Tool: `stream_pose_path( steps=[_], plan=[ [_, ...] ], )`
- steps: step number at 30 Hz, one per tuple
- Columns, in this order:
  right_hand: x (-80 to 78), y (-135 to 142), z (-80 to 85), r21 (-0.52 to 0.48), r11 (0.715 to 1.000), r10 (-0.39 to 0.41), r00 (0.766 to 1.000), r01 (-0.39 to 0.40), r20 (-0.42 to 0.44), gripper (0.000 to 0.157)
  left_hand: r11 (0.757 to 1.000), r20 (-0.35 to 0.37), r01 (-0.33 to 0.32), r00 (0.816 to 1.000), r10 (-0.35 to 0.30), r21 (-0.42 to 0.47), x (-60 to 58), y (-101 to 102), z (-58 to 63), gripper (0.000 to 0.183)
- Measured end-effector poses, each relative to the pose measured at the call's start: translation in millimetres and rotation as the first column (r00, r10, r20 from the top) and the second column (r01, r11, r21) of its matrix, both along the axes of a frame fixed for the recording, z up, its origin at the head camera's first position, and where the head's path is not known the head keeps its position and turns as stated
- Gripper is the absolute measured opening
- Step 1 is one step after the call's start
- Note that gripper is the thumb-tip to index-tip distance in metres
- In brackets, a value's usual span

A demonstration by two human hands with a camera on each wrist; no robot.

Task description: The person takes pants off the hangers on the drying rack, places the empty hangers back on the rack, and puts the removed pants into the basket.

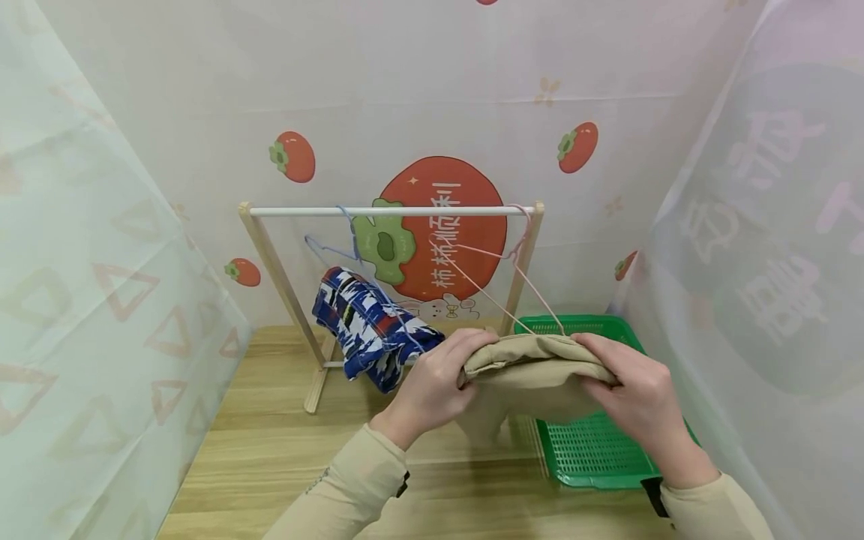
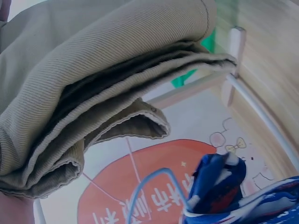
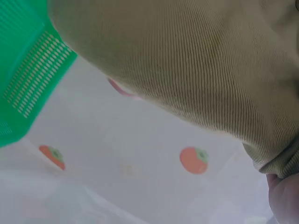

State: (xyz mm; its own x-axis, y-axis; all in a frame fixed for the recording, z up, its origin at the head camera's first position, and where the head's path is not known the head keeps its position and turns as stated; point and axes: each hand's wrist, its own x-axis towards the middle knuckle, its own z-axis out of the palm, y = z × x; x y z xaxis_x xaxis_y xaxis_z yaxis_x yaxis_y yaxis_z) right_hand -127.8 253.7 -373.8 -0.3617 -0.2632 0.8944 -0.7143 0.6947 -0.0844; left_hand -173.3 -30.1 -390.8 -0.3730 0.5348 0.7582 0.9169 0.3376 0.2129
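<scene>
Folded khaki trousers (image 1: 540,360) are held up by both hands at the lower end of a pink wire hanger (image 1: 479,247). My left hand (image 1: 439,382) grips their left end, thumb below and fingers over the top. At the other end, my right hand (image 1: 634,386) pinches the cloth the same way. The hanger's hook sits on the rail's right end, and its lower bar is hidden by the cloth. Layered edges of the trousers (image 2: 107,88) show in the left wrist view; ribbed cloth fills much of the right wrist view.
A wooden rack with a white rail (image 1: 290,212) stands at the back of the table (image 1: 270,435). Blue patterned clothing (image 1: 367,322) hangs there on a blue hanger (image 1: 331,247). Beneath the right hand lies a green basket (image 1: 601,476). Printed sheets (image 1: 223,75) enclose the table.
</scene>
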Motion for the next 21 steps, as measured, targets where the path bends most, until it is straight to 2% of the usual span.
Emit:
stream_pose_path(
  steps=[7, 14, 17, 21],
  plan=[
    [0.2, 14, 17.8, 0.003, 1.0, 0.001, 1.0, -0.001, -0.016, 0.043, 1.0, 0.064, -0.017, 0.998, 0.016, 0.019, 3.8, 14, 11.4, 0.06],
    [2.5, 34, 31.1, 0.058, 0.996, -0.07, 0.997, 0.071, -0.017, 0.047, 0.999, 0.137, -0.042, 0.99, 0.044, -0.016, 8.3, 31, 15.6, 0.06],
    [5.2, 41, 35.9, 0.061, 0.993, -0.097, 0.995, 0.097, -0.003, 0.052, 0.999, 0.214, -0.022, 0.976, 0.027, -0.026, 8.9, 38, 18.3, 0.06],
    [9.4, 50, 44.0, 0.071, 0.99, -0.127, 0.991, 0.124, 0.04, 0.056, 1.0, 0.322, 0.01, 0.947, -0.002, -0.024, 7.1, 48, 21.2, 0.059]
  ],
)
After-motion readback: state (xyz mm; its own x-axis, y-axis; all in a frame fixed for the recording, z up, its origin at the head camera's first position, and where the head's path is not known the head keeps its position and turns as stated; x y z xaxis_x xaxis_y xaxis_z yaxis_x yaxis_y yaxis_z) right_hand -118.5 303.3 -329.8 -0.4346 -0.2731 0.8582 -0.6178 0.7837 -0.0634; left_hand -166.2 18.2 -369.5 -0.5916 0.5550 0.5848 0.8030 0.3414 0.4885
